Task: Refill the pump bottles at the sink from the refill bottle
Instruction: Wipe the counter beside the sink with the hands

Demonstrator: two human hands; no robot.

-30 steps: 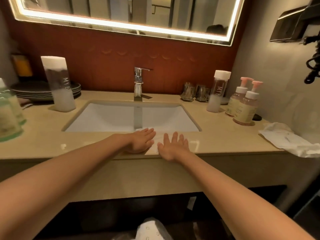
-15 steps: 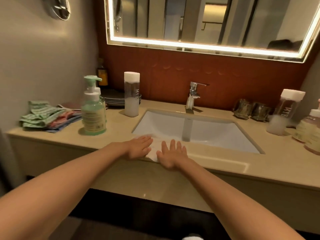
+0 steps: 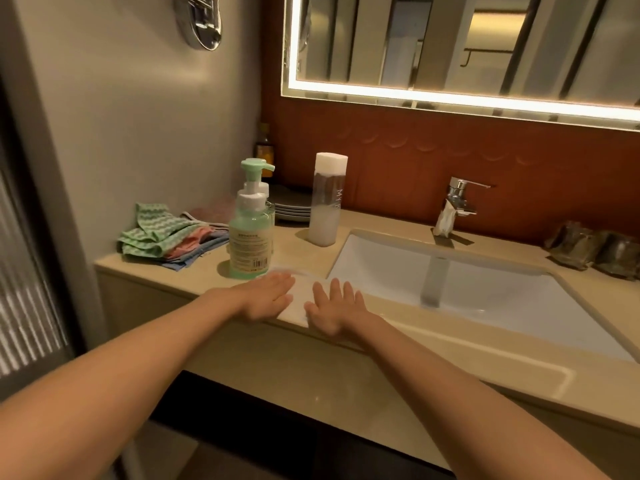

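Two hands are being held flat and open on a white towel (image 3: 300,296) that is lying at the front edge of the worktop (image 3: 302,253), just left of the sink (image 3: 502,296). The left hand (image 3: 266,296) is pressing the towel's left part and the right hand (image 3: 337,306) its right part, with fingers straight and nothing being gripped by either. The towel is judged to be being smoothed out as a pad for catching drips, so that the pouring is done over a protected spot close to the basin. The green pump bottle (image 3: 249,237) is standing upright just beyond the left hand, near the towel's far corner but not being touched. A second pump bottle seems to be standing right behind it, though the two are overlapping and cannot be fully told apart. A pump head is being carried on top, so no bottle is judged to have been opened for filling yet. The tall refill bottle (image 3: 327,202), capped in white and partly filled with a pale liquid, is standing upright farther back, between the green pump bottle and the sink's left corner, where it is being kept within easy reach of either hand. Folded cloths (image 3: 166,233) are being kept at the far left and a stack of plates (image 3: 294,206) is sitting behind the bottles, both clear of the pouring spot.
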